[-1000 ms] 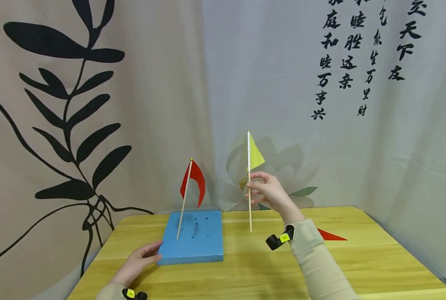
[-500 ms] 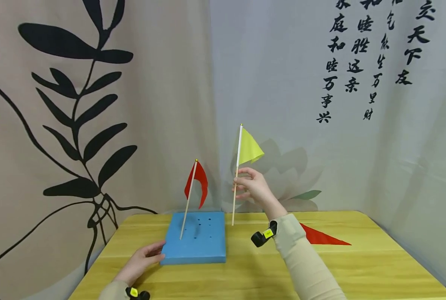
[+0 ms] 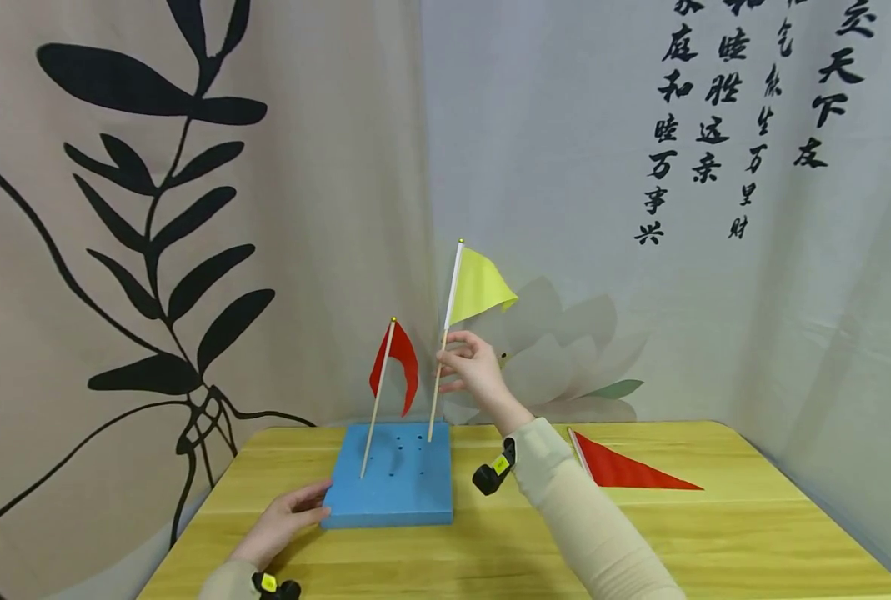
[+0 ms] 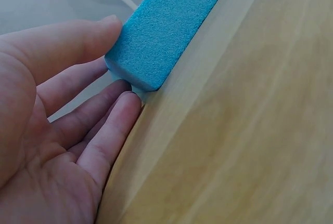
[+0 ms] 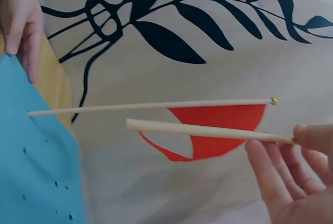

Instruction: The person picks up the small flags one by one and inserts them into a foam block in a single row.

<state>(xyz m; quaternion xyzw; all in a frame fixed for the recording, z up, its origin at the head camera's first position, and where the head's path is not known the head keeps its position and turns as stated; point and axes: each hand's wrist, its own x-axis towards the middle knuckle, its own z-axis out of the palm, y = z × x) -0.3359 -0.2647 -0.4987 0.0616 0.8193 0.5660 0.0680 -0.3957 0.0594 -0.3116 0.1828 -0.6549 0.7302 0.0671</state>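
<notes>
My right hand (image 3: 477,373) pinches the wooden stick of a yellow triangular flag (image 3: 481,287), held tilted. The stick's lower end (image 5: 134,124) hangs free in the right wrist view, apart from the blue foam board (image 3: 388,507). In the head view it overlaps the board's back right part. A red flag (image 3: 409,371) stands in the board, leaning slightly, its stick in a hole. At the board's front left corner rests my left hand (image 3: 283,521). In the left wrist view its thumb (image 4: 86,42) touches the board's edge, with the other fingers relaxed along the side.
Another red flag (image 3: 633,467) lies on the wooden table (image 3: 745,533) to the right, its stick partly behind my right sleeve. Several small holes dot the board. A printed curtain (image 3: 325,208) hangs behind the table.
My right hand has carried the yellow flag left, from beside the board to over its back right part, and the flag tilts more. The left hand stays at the board's corner.
</notes>
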